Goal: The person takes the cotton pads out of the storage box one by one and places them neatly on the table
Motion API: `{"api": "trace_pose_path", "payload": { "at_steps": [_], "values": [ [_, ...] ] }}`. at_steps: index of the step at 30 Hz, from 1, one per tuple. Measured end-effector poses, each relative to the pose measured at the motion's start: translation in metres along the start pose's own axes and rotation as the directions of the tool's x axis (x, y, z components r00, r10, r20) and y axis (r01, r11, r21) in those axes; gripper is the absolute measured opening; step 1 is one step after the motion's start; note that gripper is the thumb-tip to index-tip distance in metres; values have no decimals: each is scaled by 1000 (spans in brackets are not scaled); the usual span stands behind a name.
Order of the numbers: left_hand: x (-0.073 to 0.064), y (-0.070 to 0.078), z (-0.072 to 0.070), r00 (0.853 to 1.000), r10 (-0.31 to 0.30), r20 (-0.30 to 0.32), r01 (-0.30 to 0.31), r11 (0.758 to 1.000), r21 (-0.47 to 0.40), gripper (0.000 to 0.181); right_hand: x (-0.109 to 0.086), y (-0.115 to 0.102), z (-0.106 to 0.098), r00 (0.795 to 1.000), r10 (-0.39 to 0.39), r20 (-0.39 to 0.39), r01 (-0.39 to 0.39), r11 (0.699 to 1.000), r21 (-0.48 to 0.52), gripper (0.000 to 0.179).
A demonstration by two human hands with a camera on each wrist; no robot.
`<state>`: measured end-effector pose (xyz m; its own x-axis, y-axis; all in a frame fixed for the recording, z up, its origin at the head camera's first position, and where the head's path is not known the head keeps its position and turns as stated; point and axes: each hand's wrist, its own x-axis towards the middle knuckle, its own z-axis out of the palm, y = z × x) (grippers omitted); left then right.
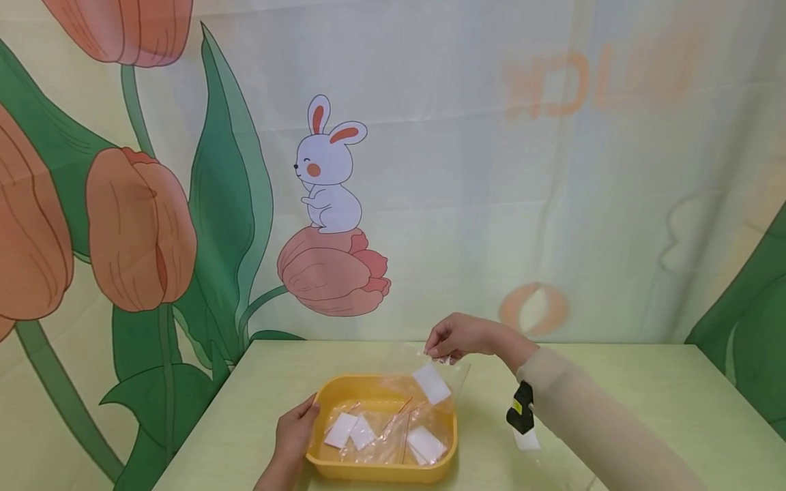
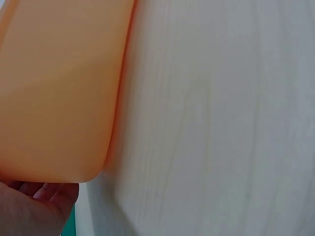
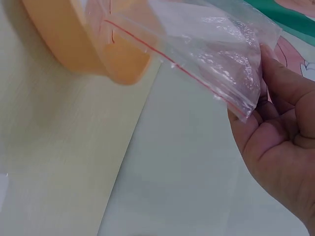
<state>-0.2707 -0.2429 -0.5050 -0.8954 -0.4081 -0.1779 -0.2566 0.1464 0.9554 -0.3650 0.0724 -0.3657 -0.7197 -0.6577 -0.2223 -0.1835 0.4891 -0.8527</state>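
A yellow plastic tray (image 1: 381,472) with rounded corners stands on the table. My left hand (image 1: 295,433) grips its left side, thumb near the rim; in the left wrist view the fingers (image 2: 61,196) reach against the tray's outer wall. Above the tray's back right corner, my right hand (image 1: 460,335) pinches a clear zip bag (image 3: 211,54) by its edge. That bag has a red line along its zip and hangs with a white card (image 1: 432,383) in it. Inside the tray lie several similar clear bags (image 1: 389,433) with white cards (image 1: 426,444).
The pale green table (image 1: 215,436) ends at a back edge against a printed cloth (image 1: 442,204) with tulips and a rabbit. To the tray's right, another white card (image 1: 528,440) lies on the table, partly behind the black wrist device (image 1: 522,409) on my right sleeve.
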Motion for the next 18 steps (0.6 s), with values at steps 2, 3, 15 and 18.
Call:
{"api": "trace_pose_path", "payload": {
  "at_steps": [2, 3, 15, 18],
  "values": [
    [0, 0, 0, 1000, 0, -2, 0, 1000, 6, 45, -5, 4, -5, 1000, 0, -9, 0, 1000, 25, 15],
    [0, 0, 0, 1000, 3, -3, -3, 1000, 12, 45, -8, 5, -7, 1000, 1, -11, -1, 999, 37, 15],
    [0, 1, 0, 1000, -15, 3, 15, 1000, 20, 45, -30, 23, -29, 999, 16, -45, -12, 997, 80, 13],
    [0, 1, 0, 1000, -6, 6, 6, 1000, 21, 45, -35, 30, -34, 998, 25, -52, -20, 996, 86, 12]
  ]
}}
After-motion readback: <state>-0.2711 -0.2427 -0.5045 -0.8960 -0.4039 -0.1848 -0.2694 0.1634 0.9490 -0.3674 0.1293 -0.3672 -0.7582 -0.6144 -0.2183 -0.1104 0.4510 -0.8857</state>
